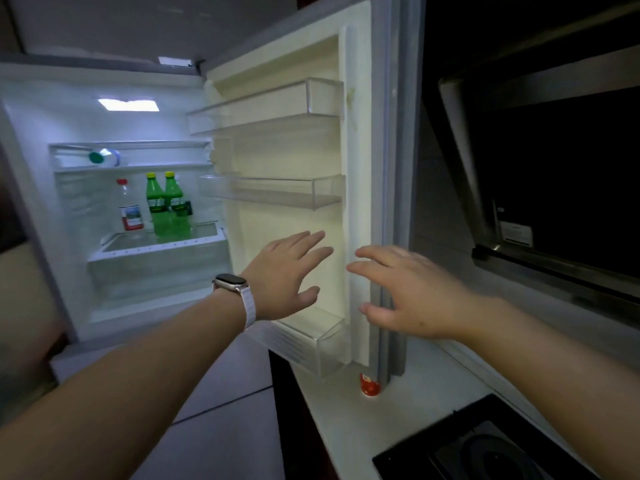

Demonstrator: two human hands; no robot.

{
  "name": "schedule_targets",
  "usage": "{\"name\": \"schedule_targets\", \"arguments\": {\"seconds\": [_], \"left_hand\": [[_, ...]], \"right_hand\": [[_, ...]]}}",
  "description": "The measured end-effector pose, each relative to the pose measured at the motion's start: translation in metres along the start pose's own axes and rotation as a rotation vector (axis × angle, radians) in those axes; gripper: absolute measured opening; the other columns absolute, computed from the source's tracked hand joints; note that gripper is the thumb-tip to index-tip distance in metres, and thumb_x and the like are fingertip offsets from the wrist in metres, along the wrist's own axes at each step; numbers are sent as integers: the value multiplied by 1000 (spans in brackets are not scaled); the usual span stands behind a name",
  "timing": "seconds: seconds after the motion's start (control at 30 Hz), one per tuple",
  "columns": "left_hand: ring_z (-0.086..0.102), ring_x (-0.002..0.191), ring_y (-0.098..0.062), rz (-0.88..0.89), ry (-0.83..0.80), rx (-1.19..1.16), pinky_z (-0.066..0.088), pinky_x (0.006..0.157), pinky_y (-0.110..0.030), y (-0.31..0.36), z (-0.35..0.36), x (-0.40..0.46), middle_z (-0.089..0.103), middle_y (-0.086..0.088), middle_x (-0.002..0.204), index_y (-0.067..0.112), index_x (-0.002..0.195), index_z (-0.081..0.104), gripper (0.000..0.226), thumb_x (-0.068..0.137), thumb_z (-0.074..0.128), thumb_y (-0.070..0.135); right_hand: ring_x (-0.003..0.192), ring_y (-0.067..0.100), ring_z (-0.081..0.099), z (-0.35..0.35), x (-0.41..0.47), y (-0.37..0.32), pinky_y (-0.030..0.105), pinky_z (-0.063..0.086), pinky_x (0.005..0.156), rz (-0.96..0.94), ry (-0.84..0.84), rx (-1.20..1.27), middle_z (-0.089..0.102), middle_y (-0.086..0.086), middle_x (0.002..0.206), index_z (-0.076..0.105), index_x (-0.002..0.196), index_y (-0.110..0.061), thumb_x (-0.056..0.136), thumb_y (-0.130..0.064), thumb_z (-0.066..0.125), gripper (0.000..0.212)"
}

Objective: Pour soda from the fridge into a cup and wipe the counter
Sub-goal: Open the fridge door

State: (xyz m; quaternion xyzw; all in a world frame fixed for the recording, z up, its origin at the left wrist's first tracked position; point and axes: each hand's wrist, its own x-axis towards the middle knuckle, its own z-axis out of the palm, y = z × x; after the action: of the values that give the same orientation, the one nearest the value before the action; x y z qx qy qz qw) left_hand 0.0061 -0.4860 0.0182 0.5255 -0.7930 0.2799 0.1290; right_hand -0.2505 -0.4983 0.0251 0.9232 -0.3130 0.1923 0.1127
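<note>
The fridge stands open, its door (pixel 287 157) swung out to the right with bare clear shelves. Inside, two green soda bottles (pixel 168 206) with yellow caps stand on a glass shelf, beside a clear bottle (pixel 129 206) with a red cap and label. My left hand (pixel 287 275), a watch on its wrist, reaches with straight fingers in front of the door's inner face and holds nothing. My right hand (pixel 405 289) is spread by the door's outer edge, fingers loose, also holding nothing. A small red cup (pixel 370 384) sits on the white counter (pixel 398 420) below the door.
A bottle with a green cap (pixel 104 157) lies on the fridge's upper shelf. A black stove top (pixel 485 448) fills the counter's near right. A dark range hood (pixel 554 188) hangs at the right. Grey floor tiles (pixel 225 403) lie below the fridge.
</note>
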Motion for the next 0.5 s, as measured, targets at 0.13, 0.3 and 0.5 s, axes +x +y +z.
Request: {"name": "schedule_targets", "arguments": {"seconds": [0.13,0.3,0.5], "left_hand": [[40,134,-25,-132,-55,-11,35,105,-40,-28,-10,-37,41,-4,151,23,146,38,68,87,58,48],[43,131,-22,-267,-100,26,35,104,-37,-56,-30,-87,45,-2,147,24,144,43,64,88,58,50],[45,128,-20,-419,-126,99,38,101,-37,-104,-41,-138,46,3,145,29,140,47,61,87,53,59]], "right_hand": [[138,11,21,12,23,-21,38,28,108,-79,-10,58,20,-14,154,24,145,-43,87,-62,43,63],[136,12,23,34,61,-51,33,26,107,-179,7,96,25,-11,153,28,145,-38,88,-60,45,63],[132,16,32,61,112,-94,34,32,103,-271,19,138,33,-6,149,37,143,-32,87,-53,51,61]]}}
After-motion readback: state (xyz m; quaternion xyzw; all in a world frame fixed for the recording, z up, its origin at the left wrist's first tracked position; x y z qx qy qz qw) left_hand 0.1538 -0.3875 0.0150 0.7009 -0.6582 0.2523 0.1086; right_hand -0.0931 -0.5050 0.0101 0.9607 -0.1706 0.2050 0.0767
